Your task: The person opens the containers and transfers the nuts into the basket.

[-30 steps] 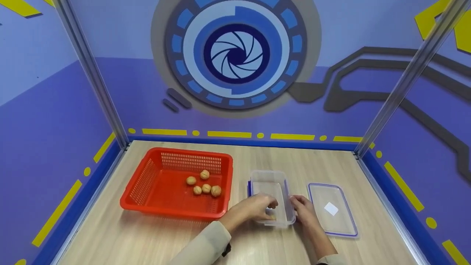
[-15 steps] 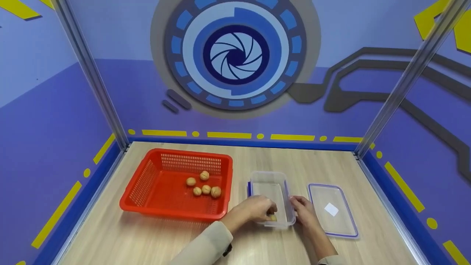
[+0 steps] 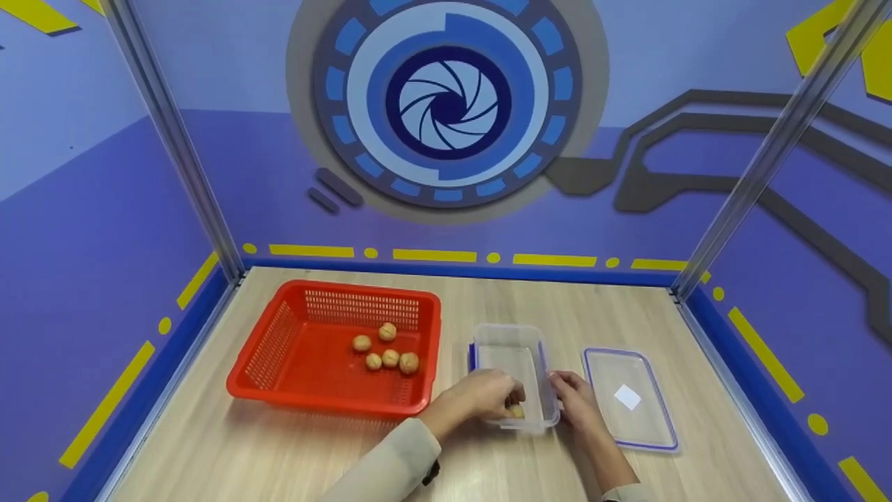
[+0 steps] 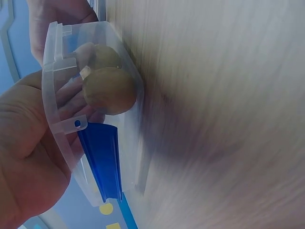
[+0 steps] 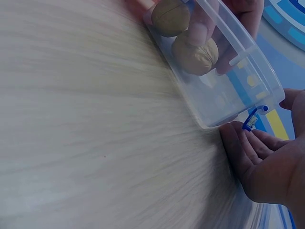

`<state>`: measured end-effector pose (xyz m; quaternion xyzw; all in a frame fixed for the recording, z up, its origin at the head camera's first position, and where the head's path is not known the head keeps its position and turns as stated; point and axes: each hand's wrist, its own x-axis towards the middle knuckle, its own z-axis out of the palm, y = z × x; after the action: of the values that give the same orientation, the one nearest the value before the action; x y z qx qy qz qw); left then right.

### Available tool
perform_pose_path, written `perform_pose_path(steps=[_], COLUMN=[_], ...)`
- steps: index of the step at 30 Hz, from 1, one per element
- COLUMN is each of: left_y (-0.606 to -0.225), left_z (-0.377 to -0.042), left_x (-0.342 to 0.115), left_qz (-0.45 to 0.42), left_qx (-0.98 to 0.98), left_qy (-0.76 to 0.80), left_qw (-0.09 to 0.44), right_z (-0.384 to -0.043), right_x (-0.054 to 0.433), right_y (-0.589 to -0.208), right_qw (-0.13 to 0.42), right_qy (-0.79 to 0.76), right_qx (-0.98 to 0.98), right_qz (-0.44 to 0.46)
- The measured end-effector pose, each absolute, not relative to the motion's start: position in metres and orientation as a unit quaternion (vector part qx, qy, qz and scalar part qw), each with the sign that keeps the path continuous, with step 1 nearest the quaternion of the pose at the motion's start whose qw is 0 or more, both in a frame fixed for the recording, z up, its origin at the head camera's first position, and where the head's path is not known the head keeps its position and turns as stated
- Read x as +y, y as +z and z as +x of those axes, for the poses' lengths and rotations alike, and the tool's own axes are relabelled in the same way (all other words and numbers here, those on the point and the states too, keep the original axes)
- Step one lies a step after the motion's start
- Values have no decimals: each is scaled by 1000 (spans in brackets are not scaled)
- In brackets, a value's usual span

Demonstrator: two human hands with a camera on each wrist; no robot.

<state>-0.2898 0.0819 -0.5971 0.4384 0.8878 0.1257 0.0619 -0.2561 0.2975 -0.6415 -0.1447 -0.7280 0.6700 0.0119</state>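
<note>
A clear plastic food box (image 3: 510, 335) with blue side latches stands lidless on the table. My left hand (image 3: 491, 392) reaches over its left wall, fingers down inside at the near end. In the right wrist view two walnuts lie close together there; the thumb lies on the nearer walnut (image 5: 202, 61) and the fingers are behind it. Through the box wall, the left wrist view also shows a walnut (image 4: 110, 90) beside the fingers. On the opposite side my right hand (image 3: 575, 401) grips the box, thumb by the rim and fingers around the blue latch (image 5: 250, 120).
A red plastic basket (image 3: 334, 403) with several walnuts (image 3: 390, 358) stands left of the box. To the right lies the blue-edged lid (image 3: 631, 425) with a white square label. Printed wall panels and metal posts (image 3: 759, 157) border the wooden table (image 3: 502, 474).
My left thumb and fingers have shifted slightly inside the box, and a walnut shows more plainly beneath them. My right hand has kept its place on the box.
</note>
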Motion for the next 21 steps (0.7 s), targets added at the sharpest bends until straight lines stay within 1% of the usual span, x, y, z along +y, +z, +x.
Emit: perform_pose_path(steps=[6, 21], left_y=[-600, -601], left_z=[-289, -288], left_x=[80, 82], left_qz=[441, 414], left_qx=[887, 894], left_qy=[132, 170], left_qw=[35, 32], right_z=[-255, -253], right_x=[295, 297], right_y=[-640, -638], right_qw=[12, 1], right_qy=[672, 659], right_qx=[-726, -738], right_qz=[-145, -145])
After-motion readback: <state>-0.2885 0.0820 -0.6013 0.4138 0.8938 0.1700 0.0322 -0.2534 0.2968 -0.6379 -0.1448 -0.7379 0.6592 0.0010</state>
